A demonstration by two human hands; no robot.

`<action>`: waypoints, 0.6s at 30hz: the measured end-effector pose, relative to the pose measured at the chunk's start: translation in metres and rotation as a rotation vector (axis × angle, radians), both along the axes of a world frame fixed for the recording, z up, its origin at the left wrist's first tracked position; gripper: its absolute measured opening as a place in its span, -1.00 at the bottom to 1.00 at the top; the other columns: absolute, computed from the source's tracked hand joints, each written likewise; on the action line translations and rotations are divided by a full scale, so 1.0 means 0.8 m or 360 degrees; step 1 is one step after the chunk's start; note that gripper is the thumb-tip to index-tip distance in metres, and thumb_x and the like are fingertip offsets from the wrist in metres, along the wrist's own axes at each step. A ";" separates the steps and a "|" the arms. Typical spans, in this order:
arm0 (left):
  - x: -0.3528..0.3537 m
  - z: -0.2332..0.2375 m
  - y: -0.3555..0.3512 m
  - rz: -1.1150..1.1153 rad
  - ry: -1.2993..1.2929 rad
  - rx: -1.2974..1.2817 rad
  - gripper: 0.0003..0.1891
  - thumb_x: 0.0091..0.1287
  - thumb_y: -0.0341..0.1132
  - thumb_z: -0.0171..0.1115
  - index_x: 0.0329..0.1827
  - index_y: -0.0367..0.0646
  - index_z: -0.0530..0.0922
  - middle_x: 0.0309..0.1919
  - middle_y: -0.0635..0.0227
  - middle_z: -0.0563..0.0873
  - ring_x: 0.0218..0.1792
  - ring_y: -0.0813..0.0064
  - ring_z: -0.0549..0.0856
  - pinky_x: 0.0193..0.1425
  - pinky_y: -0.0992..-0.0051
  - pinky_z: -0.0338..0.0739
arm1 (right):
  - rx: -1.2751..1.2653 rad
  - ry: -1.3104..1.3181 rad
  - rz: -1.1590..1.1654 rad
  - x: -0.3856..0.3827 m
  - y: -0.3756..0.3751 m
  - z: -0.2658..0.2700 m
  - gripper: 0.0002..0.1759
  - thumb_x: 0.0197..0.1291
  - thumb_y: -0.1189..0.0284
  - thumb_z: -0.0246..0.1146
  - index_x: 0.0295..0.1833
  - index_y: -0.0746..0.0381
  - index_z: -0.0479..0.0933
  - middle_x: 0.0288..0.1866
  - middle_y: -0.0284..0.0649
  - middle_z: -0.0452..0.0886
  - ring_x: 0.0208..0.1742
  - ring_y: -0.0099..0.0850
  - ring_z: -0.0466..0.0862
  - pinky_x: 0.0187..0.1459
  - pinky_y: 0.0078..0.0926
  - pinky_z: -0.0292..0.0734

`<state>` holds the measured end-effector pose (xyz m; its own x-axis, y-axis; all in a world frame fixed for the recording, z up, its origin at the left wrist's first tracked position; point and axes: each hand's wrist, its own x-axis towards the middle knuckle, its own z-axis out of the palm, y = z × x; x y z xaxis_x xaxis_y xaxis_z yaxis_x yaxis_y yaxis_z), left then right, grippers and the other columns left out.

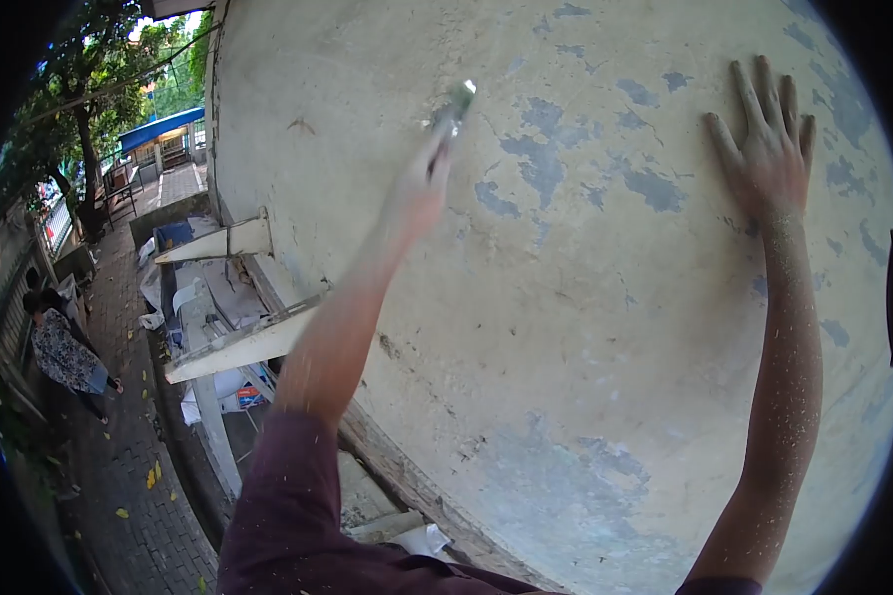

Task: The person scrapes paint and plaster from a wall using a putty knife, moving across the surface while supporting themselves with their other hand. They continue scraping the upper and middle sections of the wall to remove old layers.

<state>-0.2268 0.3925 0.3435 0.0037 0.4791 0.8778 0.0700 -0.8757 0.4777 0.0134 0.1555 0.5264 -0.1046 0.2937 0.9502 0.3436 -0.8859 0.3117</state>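
My left hand (425, 188) is closed around the handle of a scraper (456, 111), which is smeared by motion and held up against the wall (566, 327). The wall's cream paint is flaked, with blue-grey patches (541, 164) showing to the right of the scraper. Higher on the right, my right hand (767, 159) lies flat on the wall, its fingers spread and nothing in it. Pale specks of dust cover my right forearm.
White bracket-like beams (243, 347) jut out from the wall at the lower left, over boards and bags. A paved path (134, 476) runs far below, with a person (64, 347) on it. Trees and a blue awning (159, 129) stand beyond.
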 end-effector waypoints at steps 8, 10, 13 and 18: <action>-0.014 0.065 0.028 0.0160 0.0203 0.0011 -0.60 0.42 -0.26 -0.06 0.29 -0.09 0.39 0.01 0.03 0.63 0.00 0.23 0.64 0.07 0.37 0.47 | 0.0033 -0.0051 0.0084 0.011 0.002 0.002 -0.29 0.25 -0.20 -0.14 0.49 -0.28 0.00 0.56 -0.53 -0.09 0.56 -0.40 -0.13 0.52 -0.13 -0.33; -0.018 -0.038 -0.020 0.0090 0.0351 -0.0191 -0.58 0.43 -0.30 -0.07 0.35 -0.07 0.34 0.08 0.08 0.60 0.12 0.33 0.58 0.18 0.44 0.40 | -0.0020 -0.0083 0.0317 0.017 0.000 0.001 -0.30 0.26 -0.19 -0.15 0.49 -0.28 0.01 0.56 -0.50 -0.09 0.56 -0.39 -0.13 0.52 -0.14 -0.34; -0.028 -0.111 -0.074 -0.0001 0.0556 -0.0477 -0.56 0.41 -0.34 -0.06 0.35 -0.15 0.33 0.12 0.12 0.59 0.17 0.39 0.55 0.24 0.48 0.35 | 0.0002 -0.0031 0.0323 0.009 -0.004 0.000 -0.31 0.27 -0.19 -0.16 0.48 -0.27 0.01 0.56 -0.49 -0.09 0.56 -0.39 -0.13 0.52 -0.15 -0.33; -0.006 0.075 -0.042 0.0036 0.0412 -0.0133 -0.57 0.42 -0.28 -0.06 0.35 -0.07 0.34 0.10 0.07 0.60 0.15 0.30 0.57 0.20 0.49 0.38 | -0.0005 0.0000 0.0303 0.008 0.000 0.002 -0.32 0.27 -0.19 -0.17 0.48 -0.29 0.01 0.56 -0.52 -0.09 0.56 -0.40 -0.13 0.52 -0.14 -0.32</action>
